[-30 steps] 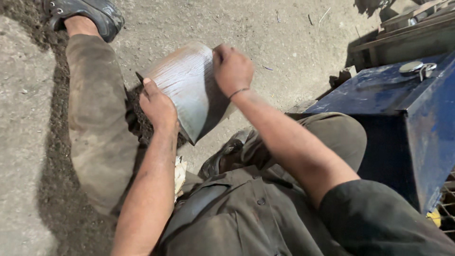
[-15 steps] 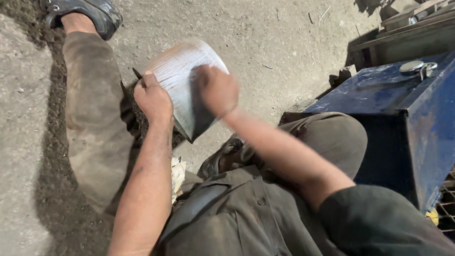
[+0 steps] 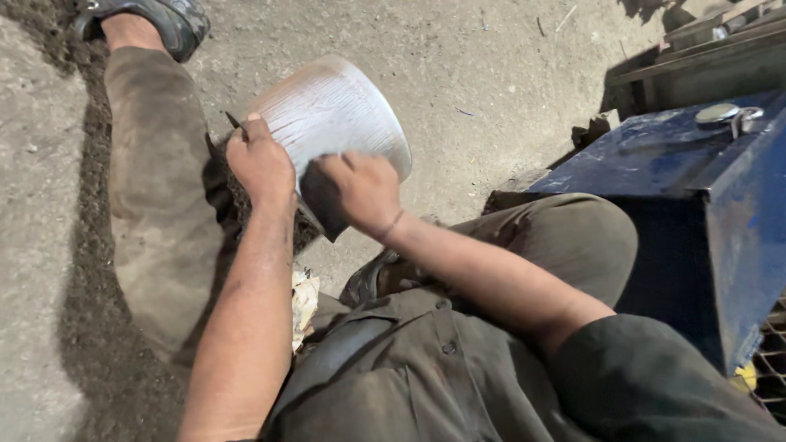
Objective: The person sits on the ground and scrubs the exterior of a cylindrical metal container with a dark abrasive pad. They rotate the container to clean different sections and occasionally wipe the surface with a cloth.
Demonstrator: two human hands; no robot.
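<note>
The left hand [image 3: 260, 164] reaches forward on a nearly straight, bare forearm, its fingers curled shut around the near left edge of a round metal vessel [image 3: 336, 123], with the thumb lying up along the rim and a thin dark stick-like bit showing just above the knuckles; what that bit is cannot be told. The right hand [image 3: 358, 190] comes in from the right on a bent arm, with a thin band at the wrist, and its fingers are closed and pressed flat against the vessel's lower wall, just right of the left hand and almost touching it; whether it grips something small against the metal cannot be told. The vessel sits between and above both hands, tilted so that its pale, dull silver outer surface faces upward, marked with fine streaks and scratches running across it, while the part under the right hand falls into dark shadow. Left of the left hand stretches a leg in dusty olive trousers [image 3: 155, 196], ending beyond the hand in a dark sandal [image 3: 168, 18]. Below the hands lie the other bent knee and the olive shirt. Well to the right of the right hand stands a blue metal box [image 3: 704, 188], resting on the sandy ground [image 3: 491, 74].
</note>
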